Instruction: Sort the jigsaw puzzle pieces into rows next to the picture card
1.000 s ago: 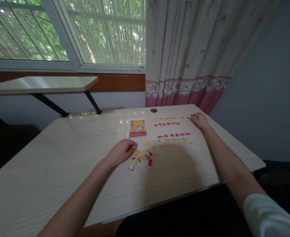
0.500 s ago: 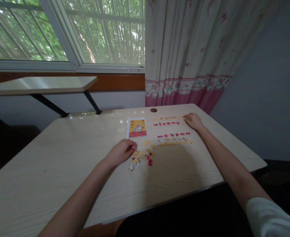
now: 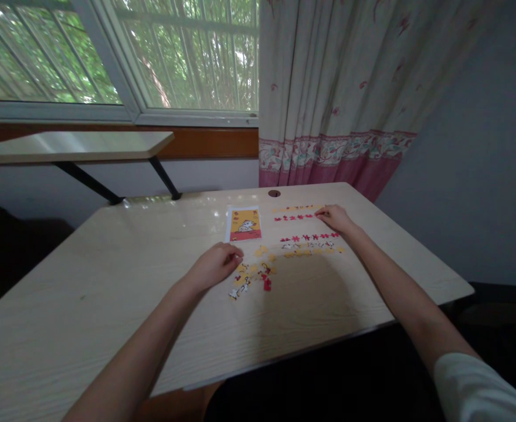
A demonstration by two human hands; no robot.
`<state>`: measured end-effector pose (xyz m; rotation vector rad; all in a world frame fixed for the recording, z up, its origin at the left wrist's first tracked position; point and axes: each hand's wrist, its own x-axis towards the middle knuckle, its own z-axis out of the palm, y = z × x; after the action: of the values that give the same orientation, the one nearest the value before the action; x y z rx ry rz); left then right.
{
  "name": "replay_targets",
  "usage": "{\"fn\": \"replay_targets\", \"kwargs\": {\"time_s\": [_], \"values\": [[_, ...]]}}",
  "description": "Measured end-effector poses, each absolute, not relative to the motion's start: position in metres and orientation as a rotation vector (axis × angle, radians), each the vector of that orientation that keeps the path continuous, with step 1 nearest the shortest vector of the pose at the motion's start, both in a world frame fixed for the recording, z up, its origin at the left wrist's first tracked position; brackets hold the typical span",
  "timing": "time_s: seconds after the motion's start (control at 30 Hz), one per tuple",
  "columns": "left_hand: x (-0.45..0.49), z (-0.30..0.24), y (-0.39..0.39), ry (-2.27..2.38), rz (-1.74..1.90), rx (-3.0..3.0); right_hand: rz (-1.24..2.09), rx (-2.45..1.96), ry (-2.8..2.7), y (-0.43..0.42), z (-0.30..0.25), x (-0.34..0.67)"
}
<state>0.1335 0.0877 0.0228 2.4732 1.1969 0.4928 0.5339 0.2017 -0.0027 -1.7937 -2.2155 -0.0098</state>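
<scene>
My right hand [image 3: 335, 217] reaches to the far side of the desk. Its fingertips pinch down at the right end of a row of red jigsaw puzzle pieces [image 3: 293, 218], touching the end piece, which is mostly hidden. Just behind lies a row of yellow pieces [image 3: 299, 208]. Closer to me are further rows: red pieces [image 3: 309, 238], white pieces [image 3: 308, 246] and yellow pieces [image 3: 306, 253]. My left hand [image 3: 218, 264] rests curled on the desk beside a loose cluster of mixed pieces [image 3: 251, 272]; whatever its closed fingers hold, if anything, is hidden.
A picture card [image 3: 245, 224] with a white animal on yellow and red lies behind the loose pieces. The wooden desk [image 3: 121, 281] has a round cable hole [image 3: 274, 193] at its back. A raised shelf [image 3: 77, 143] stands back left; a curtain [image 3: 328, 105] hangs behind.
My right hand has moved slightly left and toward me, from the end of the far yellow row to the end of the red row. My left hand stays by the loose pieces.
</scene>
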Motion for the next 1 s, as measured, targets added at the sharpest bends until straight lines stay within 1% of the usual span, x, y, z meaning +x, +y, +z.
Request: {"fn": "replay_targets", "kwargs": {"time_s": [0.13, 0.3, 0.47, 0.6, 0.7, 0.77, 0.9, 1.0], "values": [[0.135, 0.02, 0.087, 1.196, 0.5, 2.482, -0.045, -1.79, -2.245, 0.198, 0.0, 0.532], [0.136, 0.026, 0.083, 1.16, 0.422, 2.537, -0.197, -1.658, -2.331, 0.181, 0.017, 0.517], [0.134, 0.034, 0.081, 1.067, 0.321, 2.558, -0.218, -1.313, -2.507, 0.152, 0.034, 0.474], [0.136, 0.036, 0.08, 1.057, 0.353, 2.473, -0.187, -0.996, -2.596, 0.125, 0.032, 0.43], [0.139, 0.034, 0.079, 1.06, 0.429, 2.287, -0.147, -0.819, -2.59, 0.108, 0.025, 0.407], [0.144, 0.032, 0.078, 1.065, 0.569, 2.061, -0.096, -0.757, -2.545, 0.1, 0.02, 0.397], [0.16, 0.029, 0.075, 1.062, 0.932, 1.463, 0.007, -0.77, -2.387, 0.087, 0.015, 0.385], [0.173, 0.028, 0.07, 1.019, 1.045, 1.128, 0.017, -0.798, -2.279, 0.081, 0.013, 0.378]]}}
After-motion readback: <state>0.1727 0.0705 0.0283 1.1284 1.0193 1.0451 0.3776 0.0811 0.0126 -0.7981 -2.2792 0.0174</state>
